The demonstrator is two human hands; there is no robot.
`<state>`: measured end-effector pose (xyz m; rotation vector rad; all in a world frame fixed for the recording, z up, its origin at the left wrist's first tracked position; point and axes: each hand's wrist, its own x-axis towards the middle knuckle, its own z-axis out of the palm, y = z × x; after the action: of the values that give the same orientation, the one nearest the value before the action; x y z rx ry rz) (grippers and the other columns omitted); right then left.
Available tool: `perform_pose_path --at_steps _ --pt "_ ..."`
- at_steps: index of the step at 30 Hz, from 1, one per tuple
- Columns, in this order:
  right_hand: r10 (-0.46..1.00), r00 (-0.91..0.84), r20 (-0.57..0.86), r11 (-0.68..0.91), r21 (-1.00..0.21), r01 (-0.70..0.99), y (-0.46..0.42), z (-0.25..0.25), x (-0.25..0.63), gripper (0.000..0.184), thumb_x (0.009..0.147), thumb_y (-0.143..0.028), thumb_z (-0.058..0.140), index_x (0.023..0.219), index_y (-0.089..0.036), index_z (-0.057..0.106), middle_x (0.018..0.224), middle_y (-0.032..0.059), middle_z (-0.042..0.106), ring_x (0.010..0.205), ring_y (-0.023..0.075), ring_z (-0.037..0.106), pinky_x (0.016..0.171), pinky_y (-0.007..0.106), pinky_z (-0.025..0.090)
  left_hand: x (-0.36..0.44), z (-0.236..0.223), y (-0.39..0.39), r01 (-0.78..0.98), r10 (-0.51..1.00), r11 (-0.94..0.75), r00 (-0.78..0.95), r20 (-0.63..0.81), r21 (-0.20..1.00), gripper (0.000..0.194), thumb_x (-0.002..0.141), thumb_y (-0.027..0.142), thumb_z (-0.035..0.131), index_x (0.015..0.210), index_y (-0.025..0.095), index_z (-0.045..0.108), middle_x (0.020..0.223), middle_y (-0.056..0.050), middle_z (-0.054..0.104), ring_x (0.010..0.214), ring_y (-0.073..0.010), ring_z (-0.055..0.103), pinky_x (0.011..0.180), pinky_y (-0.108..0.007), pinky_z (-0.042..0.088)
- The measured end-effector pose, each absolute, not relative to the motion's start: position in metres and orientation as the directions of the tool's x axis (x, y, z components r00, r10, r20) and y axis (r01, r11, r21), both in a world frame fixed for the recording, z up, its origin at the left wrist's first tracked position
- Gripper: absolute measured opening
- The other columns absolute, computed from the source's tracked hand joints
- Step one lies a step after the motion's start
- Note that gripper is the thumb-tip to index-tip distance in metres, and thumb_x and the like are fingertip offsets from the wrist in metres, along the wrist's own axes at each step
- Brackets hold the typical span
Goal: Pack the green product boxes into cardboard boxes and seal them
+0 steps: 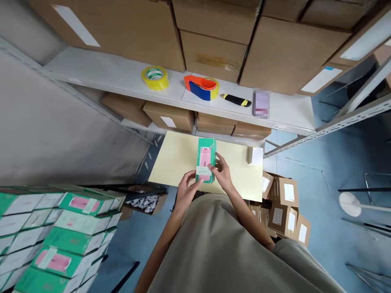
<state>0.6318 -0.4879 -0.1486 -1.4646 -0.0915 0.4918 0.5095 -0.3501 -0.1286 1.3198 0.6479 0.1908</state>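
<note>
Between my two hands is a green box [205,142] with a pink picture on its front, held over the pale yellow tabletop [238,173]. My left hand [187,189] grips its lower left corner, thumb on the front. At the right side, my right hand [222,173] is closed on the box, its thumb across the front and its fingers along the edge. The backs of the fingers behind the box are hidden. A small white box [255,156] stands at the right end of the tabletop.
The shelf [122,77] ahead bears yellow tape [155,77], a tape dispenser [201,87], a utility knife [236,100] and large cartons [210,53]. Stacked green boxes [67,236] stand at left. Brown cartons [282,203] lie on the floor at right, and an open carton [160,203] holds crumpled paper.
</note>
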Motion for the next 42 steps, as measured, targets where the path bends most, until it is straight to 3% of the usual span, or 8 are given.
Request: perform_pose_path --at_steps 4,8,11,15,23,32,37,42 --pt "0.449 0.858 -0.250 0.038 -0.954 -0.298 -0.488 -0.147 0.630 0.088 0.086 -0.060 0.089 0.162 -0.028 0.058 0.125 0.0082 0.079 0.111 0.0270 0.075 0.095 0.039 0.063 0.497 -0.130 -0.338 0.253 0.428 0.485 0.766 -0.480 0.837 0.077 0.076 0.064 0.101 0.136 0.026 0.071 0.144 -0.015 0.076 0.135 -0.0360 0.073 0.103 -0.045 0.064" --pt "0.563 0.779 -0.277 0.021 -0.937 -0.348 -0.476 -0.142 0.626 0.084 0.089 -0.059 0.086 0.162 -0.028 0.059 0.119 0.0068 0.080 0.115 0.0290 0.075 0.102 0.042 0.061 0.480 -0.129 -0.336 0.223 0.408 0.556 0.766 -0.497 0.800 0.073 0.077 0.061 0.100 0.136 0.027 0.073 0.142 -0.013 0.078 0.124 -0.0345 0.078 0.093 -0.042 0.066" --pt "0.656 0.703 -0.273 0.001 -0.932 -0.363 -0.459 -0.139 0.624 0.086 0.089 -0.061 0.087 0.164 -0.029 0.058 0.124 0.0086 0.081 0.122 0.0319 0.075 0.106 0.046 0.061 0.467 -0.127 -0.338 0.150 0.471 0.598 0.729 -0.497 0.787 0.070 0.078 0.059 0.101 0.134 0.025 0.075 0.143 -0.014 0.078 0.120 -0.0342 0.080 0.092 -0.042 0.066" --pt "0.769 0.585 -0.256 -0.032 -0.930 -0.365 -0.429 -0.140 0.620 0.089 0.088 -0.064 0.085 0.165 -0.028 0.057 0.135 0.0125 0.080 0.129 0.0352 0.074 0.111 0.049 0.060 0.447 -0.123 -0.339 0.002 0.610 0.645 0.602 -0.515 0.764 0.080 0.072 0.052 0.107 0.139 0.023 0.075 0.148 -0.016 0.076 0.123 -0.0350 0.079 0.092 -0.040 0.066" --pt "0.914 0.298 -0.276 -0.139 -0.902 -0.408 -0.364 -0.146 0.582 0.089 0.088 -0.060 0.086 0.165 -0.027 0.057 0.153 0.0138 0.074 0.143 0.0380 0.070 0.117 0.050 0.060 0.394 -0.110 -0.333 -0.169 0.752 0.624 0.393 -0.528 0.763 0.084 0.073 0.049 0.107 0.145 0.021 0.075 0.151 -0.017 0.075 0.131 -0.0395 0.076 0.104 -0.049 0.064" --pt "0.950 0.145 -0.275 -0.208 -0.908 -0.364 -0.325 -0.140 0.545 0.068 0.092 -0.057 0.086 0.152 -0.028 0.071 0.156 0.0098 0.075 0.149 0.0354 0.067 0.127 0.051 0.055 0.358 -0.113 -0.331 -0.239 0.816 0.578 0.195 -0.544 0.781 0.089 0.068 0.049 0.109 0.144 0.019 0.075 0.159 -0.018 0.071 0.134 -0.0384 0.075 0.115 -0.051 0.060" --pt "0.959 0.111 -0.260 -0.215 -0.926 -0.312 -0.318 -0.133 0.543 0.069 0.091 -0.059 0.088 0.149 -0.026 0.072 0.159 0.0106 0.074 0.148 0.0351 0.068 0.125 0.049 0.058 0.355 -0.120 -0.328 -0.189 0.862 0.506 0.132 -0.489 0.841 0.088 0.069 0.052 0.108 0.144 0.019 0.074 0.155 -0.018 0.073 0.130 -0.0364 0.076 0.110 -0.048 0.062" --pt "0.956 0.134 -0.262 -0.236 -0.954 -0.185 -0.319 -0.133 0.542 0.067 0.091 -0.062 0.089 0.144 -0.025 0.072 0.141 0.0111 0.081 0.128 0.0332 0.077 0.110 0.045 0.065 0.361 -0.127 -0.330 -0.059 0.911 0.412 0.046 -0.410 0.909 0.086 0.069 0.054 0.105 0.141 0.020 0.073 0.149 -0.018 0.074 0.128 -0.0354 0.074 0.098 -0.044 0.067"
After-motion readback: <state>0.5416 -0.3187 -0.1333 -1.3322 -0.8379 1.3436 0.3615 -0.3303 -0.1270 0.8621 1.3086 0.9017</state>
